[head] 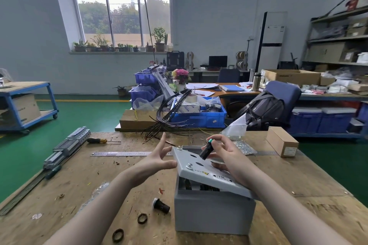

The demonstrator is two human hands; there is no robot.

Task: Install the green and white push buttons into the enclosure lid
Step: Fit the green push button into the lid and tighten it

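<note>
A grey enclosure (213,215) stands on the wooden bench, its lid (201,173) tilted up and showing round holes. My right hand (225,153) pinches the green push button (207,150) just above the lid, green cap up and black body pointing down at a hole. My left hand (159,159) hovers open with spread fingers beside the lid's left edge, thumb close to it. The white push button (160,206) lies on the bench left of the enclosure. Two dark ring nuts (142,218) (117,235) lie nearer the front edge.
A steel ruler (121,153), a screwdriver (99,141) and a stack of DIN rail (65,148) lie at the left. A small cardboard box (282,141) and a bag of parts (244,146) sit at the right. Black wires (165,123) hang over the far edge.
</note>
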